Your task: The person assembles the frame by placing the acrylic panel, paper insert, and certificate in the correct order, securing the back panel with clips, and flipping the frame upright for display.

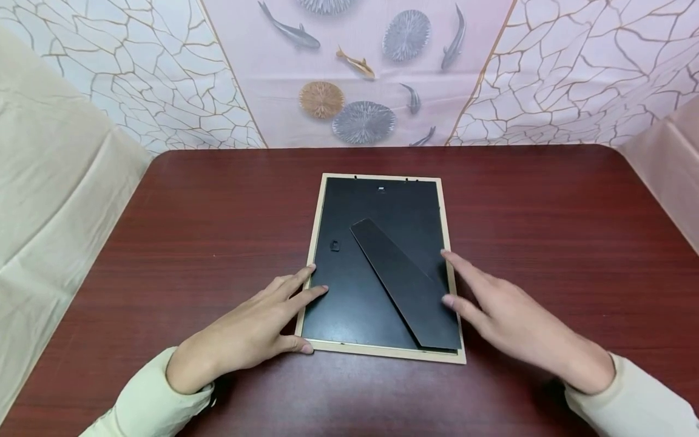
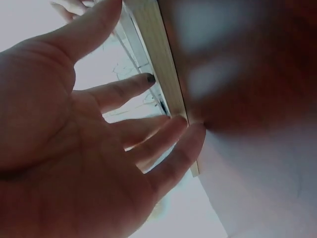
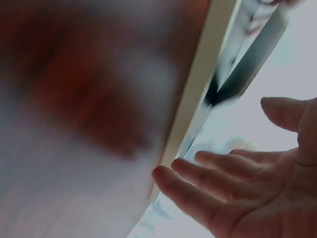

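Observation:
A picture frame (image 1: 349, 315) lies face down on the table, its pale wooden border around a black backing board. A black easel stand (image 1: 404, 279) runs slantwise across the back, its lower end slightly raised. My left hand (image 1: 246, 331) rests at the lower left edge, fingers spread over the border and the thumb at the bottom corner. In the left wrist view, fingertips touch the wooden edge (image 2: 166, 64). At the right edge is my right hand (image 1: 513, 315), fingers extended beside the border. The right wrist view shows its fingertips close to the wooden side (image 3: 193, 94); contact is unclear.
The dark red wooden table (image 1: 218, 212) has rounded far corners. Behind it hangs a patterned cloth (image 1: 366, 79) with fish and round motifs. Pale cloth (image 1: 49, 182) drapes along the left side, with more at the right.

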Motion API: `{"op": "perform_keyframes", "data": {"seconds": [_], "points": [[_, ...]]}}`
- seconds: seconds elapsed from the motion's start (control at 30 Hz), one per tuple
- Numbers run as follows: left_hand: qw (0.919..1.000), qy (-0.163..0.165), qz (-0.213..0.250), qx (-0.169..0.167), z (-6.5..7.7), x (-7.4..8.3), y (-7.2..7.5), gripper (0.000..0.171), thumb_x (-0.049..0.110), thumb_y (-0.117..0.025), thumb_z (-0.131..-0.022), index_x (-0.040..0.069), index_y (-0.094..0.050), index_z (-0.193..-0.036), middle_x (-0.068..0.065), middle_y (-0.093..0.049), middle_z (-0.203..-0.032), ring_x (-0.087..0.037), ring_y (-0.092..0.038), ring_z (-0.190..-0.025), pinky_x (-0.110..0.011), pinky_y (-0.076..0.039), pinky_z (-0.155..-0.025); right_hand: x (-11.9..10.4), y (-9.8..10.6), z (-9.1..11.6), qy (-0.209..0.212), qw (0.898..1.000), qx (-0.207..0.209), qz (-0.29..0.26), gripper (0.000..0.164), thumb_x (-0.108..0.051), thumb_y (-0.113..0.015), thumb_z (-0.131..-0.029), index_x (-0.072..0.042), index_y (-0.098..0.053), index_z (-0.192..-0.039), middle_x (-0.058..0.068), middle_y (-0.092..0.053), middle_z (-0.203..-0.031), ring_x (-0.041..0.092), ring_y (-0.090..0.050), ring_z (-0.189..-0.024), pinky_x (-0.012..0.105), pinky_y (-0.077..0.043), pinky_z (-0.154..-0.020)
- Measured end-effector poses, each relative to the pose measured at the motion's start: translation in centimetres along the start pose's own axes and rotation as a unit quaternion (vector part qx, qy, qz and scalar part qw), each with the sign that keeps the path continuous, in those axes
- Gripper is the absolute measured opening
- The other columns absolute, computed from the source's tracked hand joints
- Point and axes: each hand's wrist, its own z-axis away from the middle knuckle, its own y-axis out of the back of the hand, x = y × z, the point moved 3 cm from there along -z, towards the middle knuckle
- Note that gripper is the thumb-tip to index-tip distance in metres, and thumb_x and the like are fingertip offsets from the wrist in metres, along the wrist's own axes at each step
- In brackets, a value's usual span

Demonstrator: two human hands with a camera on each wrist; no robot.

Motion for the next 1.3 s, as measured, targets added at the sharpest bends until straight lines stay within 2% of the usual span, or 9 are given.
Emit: {"op": "perform_keyframes", "data": {"seconds": [0.17,0.23,0.33,0.5,0.73,0.87,1.1,1.3], "points": [[0.9999,-0.004,0.002,-0.01,-0.3,-0.7,0.7,0.087,0.041,-0.087,-0.082,0.021,-0.049,-0.158,-0.008,-0.032,-0.172,-0.028,-0.043,-0.147,-0.054,-0.047,-0.111,-2.0,-1.2,1.2,-0.019,1.0,-0.019,-0.004,0.099,-0.054,-0.08,-0.089,-0.014,-0.03,-0.165,0.021,-0.05,-0.159,0.04,-0.059,-0.136,0.06,-0.052,-0.102],[0.9999,-0.005,0.004,-0.012,-0.5,-1.1,0.9,0.09,0.04,-0.09,-0.077,0.021,-0.051,-0.156,-0.007,-0.034,-0.171,-0.028,-0.044,-0.145,-0.057,-0.046,-0.111,-2.3,-1.7,1.6,-0.019,1.0,-0.019,0.004,0.107,-0.055,-0.084,-0.083,-0.014,-0.029,-0.165,0.023,-0.046,-0.161,0.042,-0.056,-0.138,0.061,-0.053,-0.1],[0.9998,-0.006,0.009,-0.014,-0.8,-1.6,1.1,0.096,0.04,-0.093,-0.072,0.022,-0.051,-0.157,-0.007,-0.034,-0.171,-0.029,-0.042,-0.145,-0.061,-0.044,-0.111,-2.6,-2.5,2.1,-0.024,0.999,-0.018,0.02,0.112,-0.049,-0.089,-0.08,-0.012,-0.027,-0.166,0.028,-0.041,-0.162,0.047,-0.052,-0.142,0.062,-0.053,-0.099],[0.9999,0.002,0.005,-0.011,-0.9,-1.8,1.0,0.102,0.043,-0.092,-0.069,0.025,-0.047,-0.159,-0.006,-0.033,-0.172,-0.033,-0.04,-0.148,-0.069,-0.04,-0.11,-2.9,-3.1,2.5,-0.024,0.999,-0.009,0.037,0.112,-0.041,-0.09,-0.082,-0.011,-0.023,-0.167,0.031,-0.042,-0.16,0.048,-0.05,-0.143,0.062,-0.053,-0.1],[0.9996,0.005,-0.026,0.005,-0.6,-1.1,0.7,0.102,0.047,-0.091,-0.068,0.024,-0.049,-0.158,-0.006,-0.038,-0.169,-0.032,-0.044,-0.145,-0.069,-0.043,-0.107,-2.9,-3.0,2.7,-0.005,0.999,0.016,0.044,0.108,-0.035,-0.089,-0.083,-0.007,-0.026,-0.165,0.032,-0.047,-0.156,0.048,-0.055,-0.138,0.061,-0.055,-0.096],[0.9995,0.013,-0.029,0.006,-0.4,-0.9,0.5,0.102,0.048,-0.091,-0.068,0.023,-0.049,-0.158,-0.007,-0.038,-0.169,-0.032,-0.043,-0.146,-0.068,-0.043,-0.109,-2.9,-3.0,2.9,0.007,0.998,0.026,0.049,0.106,-0.033,-0.09,-0.083,-0.006,-0.027,-0.165,0.03,-0.048,-0.156,0.046,-0.059,-0.134,0.058,-0.056,-0.093],[0.9996,0.026,-0.004,-0.008,-0.4,-1.1,0.5,0.104,0.05,-0.092,-0.066,0.026,-0.049,-0.157,-0.012,-0.026,-0.174,-0.033,-0.033,-0.153,-0.074,-0.037,-0.111,-2.8,-3.1,3.1,-0.01,0.999,0.018,0.044,0.105,-0.034,-0.088,-0.085,-0.007,-0.027,-0.165,0.027,-0.045,-0.16,0.043,-0.057,-0.137,0.058,-0.054,-0.098],[0.9997,0.024,-0.001,-0.002,-0.7,-1.2,0.6,0.096,0.046,-0.095,-0.064,0.024,-0.057,-0.149,-0.013,-0.021,-0.175,-0.04,-0.027,-0.156,-0.074,-0.038,-0.111,-2.9,-3.0,3.2,-0.022,0.999,0.017,0.039,0.106,-0.034,-0.088,-0.085,-0.01,-0.025,-0.166,0.023,-0.044,-0.162,0.041,-0.058,-0.137,0.058,-0.053,-0.099]]}}
